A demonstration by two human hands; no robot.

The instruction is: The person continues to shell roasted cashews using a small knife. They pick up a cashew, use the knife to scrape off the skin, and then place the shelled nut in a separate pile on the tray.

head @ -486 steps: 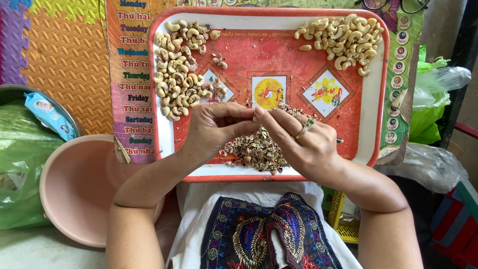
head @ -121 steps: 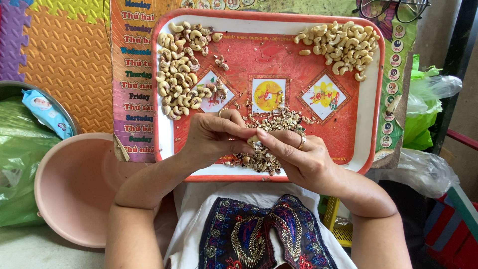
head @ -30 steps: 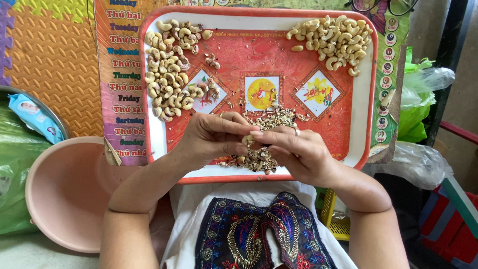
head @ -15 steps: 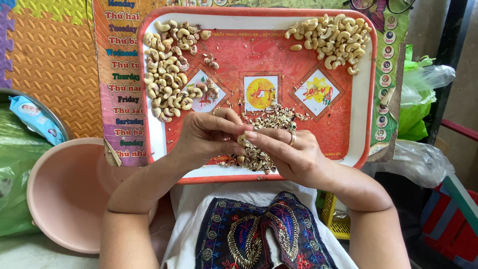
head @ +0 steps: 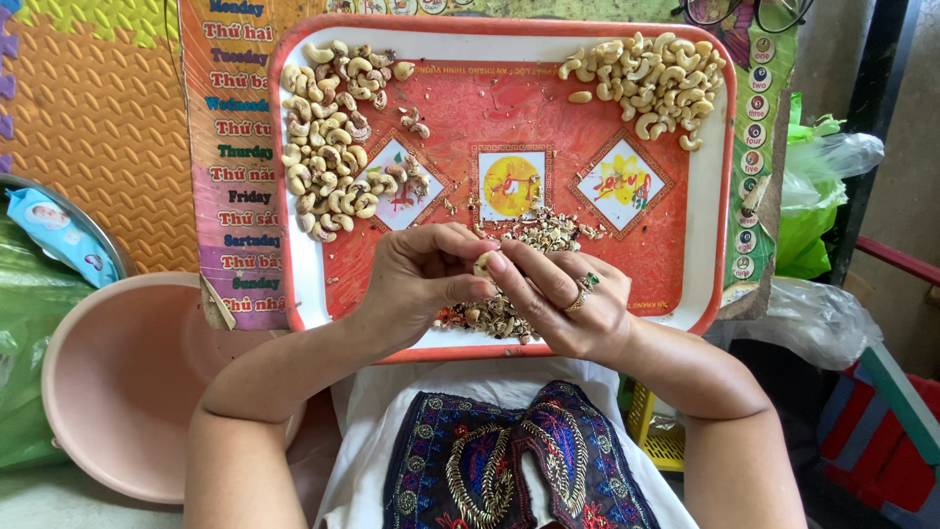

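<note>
Red tray (head: 705, 196) on lap, foam-mat floor (head: 98, 127)

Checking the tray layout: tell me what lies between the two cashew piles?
Bare red tray floor separates the left cashew pile from the right cashew pile, apart from crumbs, in the head view.

both forearms angled inward, left hand (head: 416, 279) and right hand (head: 563, 299) meeting fingertip to fingertip, fingers curled in a pinch
</note>
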